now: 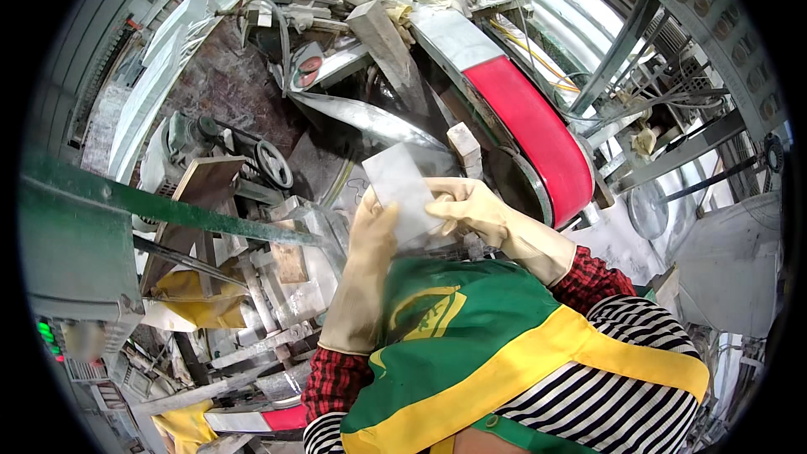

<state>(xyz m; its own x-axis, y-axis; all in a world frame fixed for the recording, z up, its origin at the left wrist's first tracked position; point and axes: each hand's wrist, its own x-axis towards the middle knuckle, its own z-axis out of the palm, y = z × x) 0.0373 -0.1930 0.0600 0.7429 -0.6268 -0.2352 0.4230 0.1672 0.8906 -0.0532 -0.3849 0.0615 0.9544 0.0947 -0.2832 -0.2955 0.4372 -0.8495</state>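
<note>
Between my two gloved hands is a flat, whitish rectangular piece (402, 183), tilted upright in front of my apron; I cannot tell whether it is tile, stone or plastic. My left hand (370, 231), in a cream rubber glove, closes on its left edge and is slightly smeared by motion. On the opposite edge, my right hand (471, 206), gloved alike, pinches the piece with thumb and bent fingers. Just beyond it runs a grey metal blade-like strip (374, 120). A pale block (464, 145) stands close past my right hand.
A machine with a red and white curved guard (542, 134) arcs along the right. To the left are a green beam (168, 206), a handwheel (273, 166) and a wooden board (206, 185). A control panel (714, 17) hangs at upper right. Yellow cloth (197, 298) lies lower left.
</note>
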